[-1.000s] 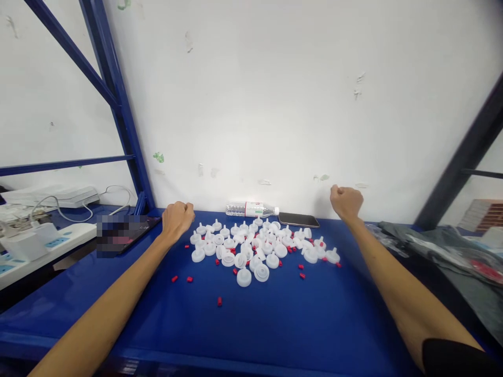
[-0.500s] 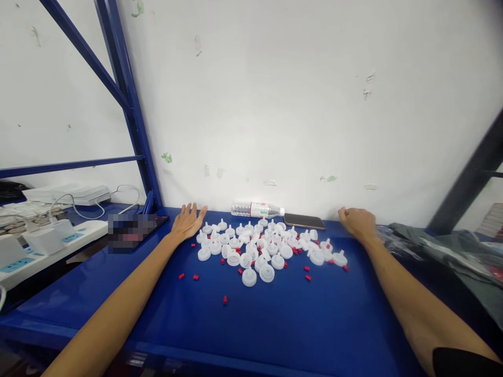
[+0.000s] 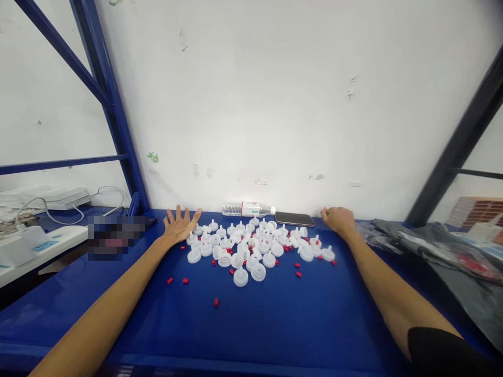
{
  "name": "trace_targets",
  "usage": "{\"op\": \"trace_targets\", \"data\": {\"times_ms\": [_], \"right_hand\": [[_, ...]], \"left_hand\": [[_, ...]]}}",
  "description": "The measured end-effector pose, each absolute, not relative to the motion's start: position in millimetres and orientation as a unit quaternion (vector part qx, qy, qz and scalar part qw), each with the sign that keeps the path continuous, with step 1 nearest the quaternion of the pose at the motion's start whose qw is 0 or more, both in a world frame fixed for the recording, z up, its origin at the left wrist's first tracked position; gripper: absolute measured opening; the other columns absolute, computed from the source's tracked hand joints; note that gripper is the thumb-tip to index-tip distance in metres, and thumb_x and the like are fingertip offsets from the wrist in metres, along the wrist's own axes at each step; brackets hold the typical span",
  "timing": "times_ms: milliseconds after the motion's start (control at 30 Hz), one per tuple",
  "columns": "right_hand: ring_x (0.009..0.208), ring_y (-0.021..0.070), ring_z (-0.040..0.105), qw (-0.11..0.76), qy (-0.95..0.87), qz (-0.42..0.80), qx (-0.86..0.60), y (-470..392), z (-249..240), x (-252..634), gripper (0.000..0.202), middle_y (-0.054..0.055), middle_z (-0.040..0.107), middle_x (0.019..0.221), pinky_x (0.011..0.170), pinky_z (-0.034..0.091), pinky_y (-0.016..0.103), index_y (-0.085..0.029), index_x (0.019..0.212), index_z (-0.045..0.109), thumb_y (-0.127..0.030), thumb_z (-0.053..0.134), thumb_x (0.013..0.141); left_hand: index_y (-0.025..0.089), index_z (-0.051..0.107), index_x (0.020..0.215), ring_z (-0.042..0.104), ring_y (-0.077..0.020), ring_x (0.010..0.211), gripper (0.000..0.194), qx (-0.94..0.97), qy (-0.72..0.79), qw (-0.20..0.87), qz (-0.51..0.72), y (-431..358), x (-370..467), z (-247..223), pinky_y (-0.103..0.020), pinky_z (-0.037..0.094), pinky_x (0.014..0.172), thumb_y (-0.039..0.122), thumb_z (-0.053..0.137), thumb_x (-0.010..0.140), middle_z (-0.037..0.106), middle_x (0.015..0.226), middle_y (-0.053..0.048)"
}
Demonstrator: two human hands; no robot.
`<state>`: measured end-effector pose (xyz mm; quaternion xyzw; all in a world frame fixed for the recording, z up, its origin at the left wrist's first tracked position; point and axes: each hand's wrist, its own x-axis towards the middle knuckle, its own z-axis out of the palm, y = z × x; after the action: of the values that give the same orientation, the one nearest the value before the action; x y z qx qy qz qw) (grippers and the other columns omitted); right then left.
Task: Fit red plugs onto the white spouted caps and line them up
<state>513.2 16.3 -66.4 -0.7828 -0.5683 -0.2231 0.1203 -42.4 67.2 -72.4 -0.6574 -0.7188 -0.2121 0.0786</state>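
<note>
My left hand (image 3: 179,226) rests on the blue tabletop near the wall, fingers spread, holding nothing. It lies just left of a pile of white plastic caps with narrow spouts (image 3: 240,277), several lying tipped over. Small red plastic pieces (image 3: 216,302) are scattered among the caps and in front of them. At the far right of the pile, my right hand (image 3: 338,220) is closed in a loose fist near the wall; I see nothing in it. It is apart from the caps, nearest to a dark phone (image 3: 294,219).
A clear plastic bottle (image 3: 248,209) lies on its side against the wall. White power strips (image 3: 58,240) with plugs and cables stand at left, beside another dark device (image 3: 151,223). Grey bags (image 3: 428,246) lie at right. Blue posts (image 3: 113,104) frame the left side.
The view has shifted slightly to the right, so things sit further left in it. The left fingers are spread a little wider. The caps and red pieces have not visibly moved.
</note>
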Motion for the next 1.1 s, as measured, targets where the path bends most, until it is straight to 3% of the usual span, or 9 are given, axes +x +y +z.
{"op": "trace_targets", "data": {"times_ms": [300, 433, 533, 1100], "right_hand": [[0.093, 0.0339, 0.073, 0.114, -0.559, -0.212, -0.794, 20.4, -70.1, 516.5, 0.050, 0.024, 0.076, 0.093, 0.081, 0.051, 0.040, -0.007, 0.092, 0.080, -0.032, 0.039, 0.104], [0.101, 0.0251, 0.069, 0.095, -0.545, -0.194, -0.810, 23.1, -72.9, 519.8, 0.032, 0.013, 0.071, 0.113, 0.089, 0.056, 0.043, -0.012, 0.115, 0.069, -0.039, 0.058, 0.102], [0.107, 0.0240, 0.066, 0.086, -0.536, -0.185, -0.819, 24.8, -74.5, 521.8, 0.037, 0.011, 0.064, 0.127, 0.090, 0.057, 0.045, -0.015, 0.128, 0.062, -0.037, 0.065, 0.099], [0.109, 0.0248, 0.066, 0.072, -0.527, -0.174, -0.829, 24.7, -73.5, 521.9, 0.037, 0.012, 0.063, 0.129, 0.091, 0.057, 0.045, -0.016, 0.130, 0.061, -0.036, 0.064, 0.099]], "left_hand": [[0.019, 0.057, 0.136, 0.061, -0.0303, 0.121, 0.044, -0.641, -0.733, 0.074, -0.215, 71.4, -40.6, -68.3, -0.054, 0.053, 0.099, 0.039, 0.064, 0.097, 0.058, 0.140, -0.013], [0.019, 0.058, 0.136, 0.061, -0.0299, 0.121, 0.044, -0.636, -0.736, 0.068, -0.223, 68.7, -38.9, -65.9, -0.054, 0.053, 0.098, 0.039, 0.064, 0.097, 0.059, 0.139, -0.013], [0.019, 0.058, 0.136, 0.061, -0.0296, 0.120, 0.044, -0.634, -0.735, 0.064, -0.232, 66.0, -35.2, -63.5, -0.053, 0.054, 0.098, 0.039, 0.064, 0.097, 0.059, 0.139, -0.013], [0.018, 0.059, 0.134, 0.063, -0.0285, 0.117, 0.042, -0.650, -0.702, 0.041, -0.288, 55.2, -30.0, -55.5, -0.052, 0.055, 0.096, 0.038, 0.064, 0.097, 0.060, 0.136, -0.012]]}}
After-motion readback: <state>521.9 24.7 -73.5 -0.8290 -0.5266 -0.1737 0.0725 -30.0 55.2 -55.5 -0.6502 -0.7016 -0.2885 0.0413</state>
